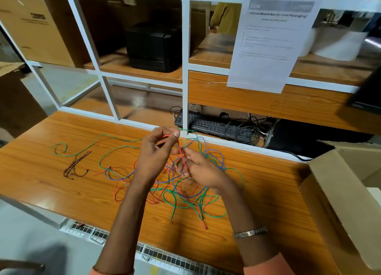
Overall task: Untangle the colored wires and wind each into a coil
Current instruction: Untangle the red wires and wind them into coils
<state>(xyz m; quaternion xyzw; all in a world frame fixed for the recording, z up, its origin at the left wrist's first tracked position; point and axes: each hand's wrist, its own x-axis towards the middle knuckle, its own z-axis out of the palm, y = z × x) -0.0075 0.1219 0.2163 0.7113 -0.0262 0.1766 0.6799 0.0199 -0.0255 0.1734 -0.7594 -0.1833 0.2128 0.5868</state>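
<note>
Wires, green, blue and red, lie snarled in a tangle (pixel 181 184) at the worktop's (pixel 61 192) middle. We pinch a red wire (pixel 182 155) above it: our left hand (pixel 156 153) grips its upper end, our right hand (pixel 201 167) holds it lower. Black cable ties (pixel 75 167) lie toward the left edge. At the right edge stands an open cardboard box (pixel 346 192); we cannot see its contents.

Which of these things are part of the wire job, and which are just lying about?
Part of the job: tangled wires, red wire pinched in both hands (left, right).

Lying about: keyboard, cardboard box, paper sheet, black printer.
</note>
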